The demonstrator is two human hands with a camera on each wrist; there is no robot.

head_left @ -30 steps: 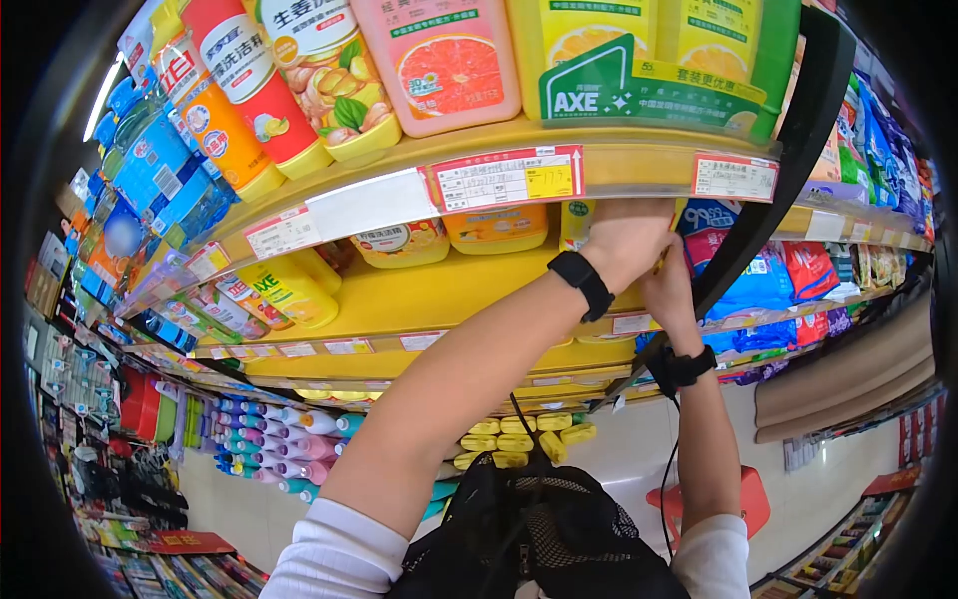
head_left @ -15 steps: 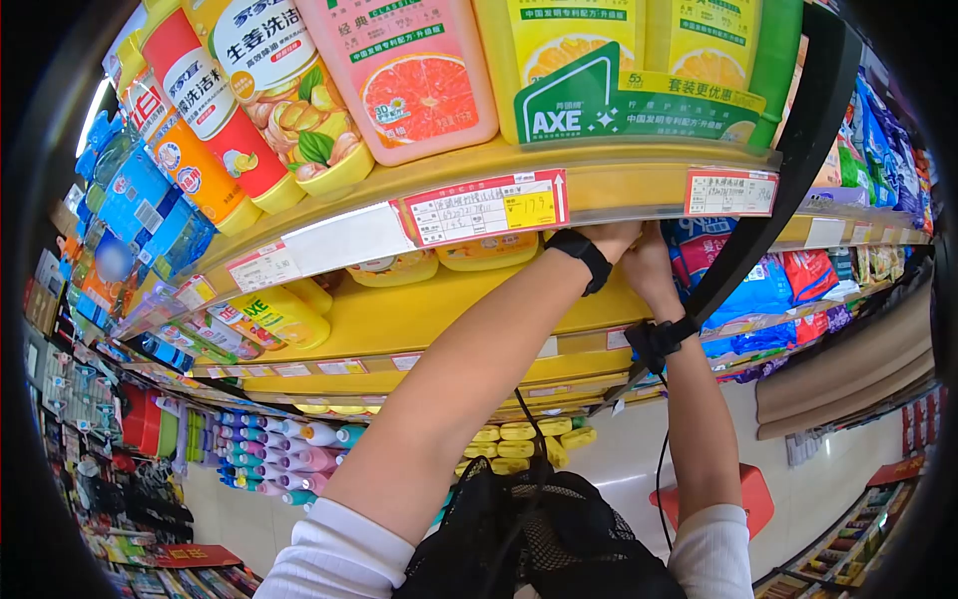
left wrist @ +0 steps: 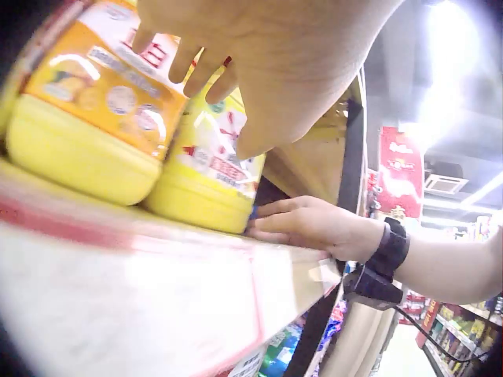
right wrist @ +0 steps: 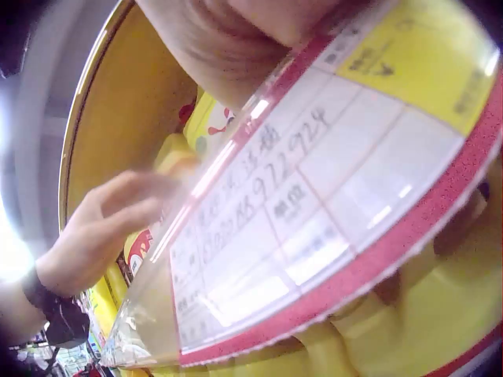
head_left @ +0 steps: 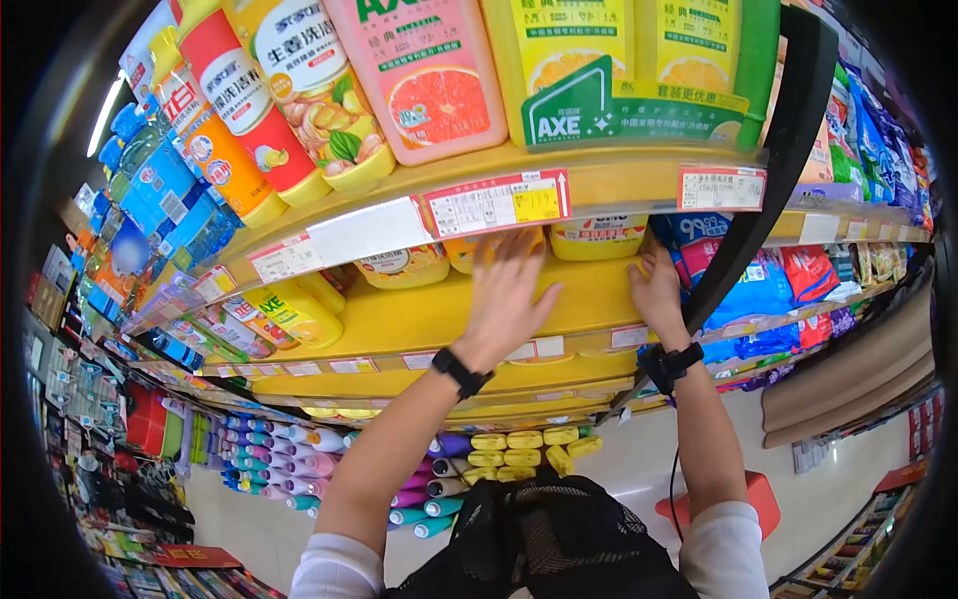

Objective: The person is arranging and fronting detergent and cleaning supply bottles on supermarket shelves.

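A yellow dish-soap bottle with a white-and-red label stands on the lower yellow shelf, its top hidden by the shelf above. My right hand is at that bottle's right side, fingers extended beside it in the left wrist view. Farther left, my left hand spreads its fingers in front of an orange-labelled bottle. In the left wrist view this hand overlaps the upper parts of both bottles. A handwritten price tag fills much of the right wrist view.
The upper shelf edge overhangs both hands. Large soap bottles, including a pink one, stand on it. A black shelf post rises right of my right hand, with blue bags beyond. A red stool stands on the floor.
Both hands were together at the right end, partly under the upper shelf. My left hand has moved left and towards me, off the yellow bottle's spot; that bottle now shows between the hands.
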